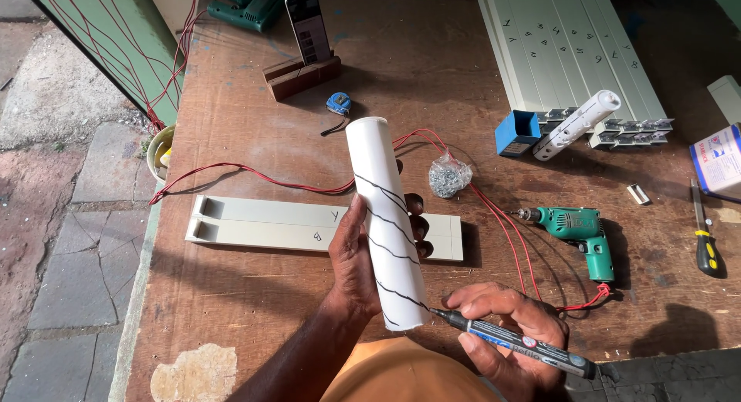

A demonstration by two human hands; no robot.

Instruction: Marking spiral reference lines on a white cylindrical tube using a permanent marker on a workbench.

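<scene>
Item one, as I see it from the head camera: a white plastic pipe (386, 221), long axis running near to far, near end low toward the body, far open end tilted slightly left and away over the wooden workbench (255, 294). Black slanting lines wind around its wall. My left hand (356, 259) is wrapped around the pipe's middle, thumb on the left face, fingertips (421, 228) showing past its right edge, so the pipe sits gripped between thumb and fingers, raised above a pale flat panel (262, 221) lying on the bench. Item two: a black marker pen (513, 344), held closed in my right hand (505, 329), tip pointing left and touching the pipe's near right edge beside the lowest black line. Item three: a green electric drill (579, 232) lying right of the pipe, its red cable (255, 174) looping across the bench. Item four: a small bag of screws (449, 174) just beyond my fingertips. Item five: a blue tape measure (337, 103) farther back, near a phone (307, 25) propped upright in a wooden block.
</scene>
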